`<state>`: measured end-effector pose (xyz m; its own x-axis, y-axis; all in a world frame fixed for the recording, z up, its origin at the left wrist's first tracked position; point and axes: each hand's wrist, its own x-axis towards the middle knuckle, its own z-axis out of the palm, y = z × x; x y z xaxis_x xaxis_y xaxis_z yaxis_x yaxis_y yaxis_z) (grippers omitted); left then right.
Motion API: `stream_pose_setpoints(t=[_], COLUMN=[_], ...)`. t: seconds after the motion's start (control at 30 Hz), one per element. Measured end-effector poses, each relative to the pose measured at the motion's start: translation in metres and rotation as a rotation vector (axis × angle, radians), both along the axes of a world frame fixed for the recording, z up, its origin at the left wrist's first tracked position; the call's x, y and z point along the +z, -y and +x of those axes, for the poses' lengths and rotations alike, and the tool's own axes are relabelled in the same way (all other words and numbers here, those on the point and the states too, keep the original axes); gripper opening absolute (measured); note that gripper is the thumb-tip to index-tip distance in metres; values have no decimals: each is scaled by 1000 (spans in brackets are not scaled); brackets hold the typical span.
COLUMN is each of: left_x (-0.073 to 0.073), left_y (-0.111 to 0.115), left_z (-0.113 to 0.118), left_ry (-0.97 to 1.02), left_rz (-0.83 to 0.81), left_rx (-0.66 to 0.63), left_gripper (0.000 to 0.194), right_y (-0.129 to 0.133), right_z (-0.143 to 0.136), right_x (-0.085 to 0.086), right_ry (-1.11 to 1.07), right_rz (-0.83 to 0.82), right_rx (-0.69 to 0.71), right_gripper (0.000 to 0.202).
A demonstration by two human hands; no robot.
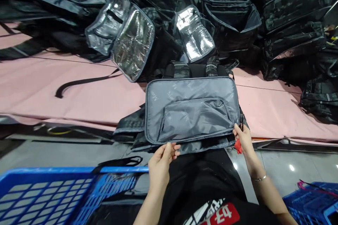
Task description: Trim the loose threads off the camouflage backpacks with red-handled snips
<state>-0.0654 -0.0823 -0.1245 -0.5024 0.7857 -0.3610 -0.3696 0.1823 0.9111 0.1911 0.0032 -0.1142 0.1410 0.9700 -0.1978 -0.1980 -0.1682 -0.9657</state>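
A black backpack lies in front of me with its grey-lined flap (158, 112) spread open, a loose mesh-like grey inner pocket (195, 117) facing up. My left hand (162, 165) pinches the flap's lower edge, left of its middle, between thumb and fingers. At the lower right corner, the thumb and finger of my right hand (244, 139) close on the flap's edge. A small dark tool with pointed tips (241, 121) stands up from that same hand, and a red piece (238, 146) hangs below its fingers; its exact kind is unclear.
Pink cloth (100, 102) covers the bench. More backpacks (229, 17) are heaped behind, two with silver-lined compartments (134, 42) open. A loose black strap (79, 82) lies at left. Blue plastic baskets stand at lower left (52, 172) and lower right (311, 200).
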Motion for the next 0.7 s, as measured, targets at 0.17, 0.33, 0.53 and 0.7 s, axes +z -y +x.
stream_pose_setpoints(t=[0.17, 0.33, 0.53, 0.7], left_x=[0, 9, 20, 9], left_y=[0, -3, -11, 5], left_z=[-10, -25, -38, -47], left_ry=[-36, -42, 24, 14], left_rz=[52, 35, -5, 94], left_rx=[218, 238, 26, 20], left_gripper=[37, 43, 49, 51], right_y=[-4, -8, -7, 12], right_z=[-1, -1, 7, 29], right_x=[7, 14, 12, 1], right_ry=[-124, -171, -193, -79], right_rz=[-9, 2, 54, 95], right_rx=[-5, 41, 14, 48], right_gripper=[47, 48, 44, 38])
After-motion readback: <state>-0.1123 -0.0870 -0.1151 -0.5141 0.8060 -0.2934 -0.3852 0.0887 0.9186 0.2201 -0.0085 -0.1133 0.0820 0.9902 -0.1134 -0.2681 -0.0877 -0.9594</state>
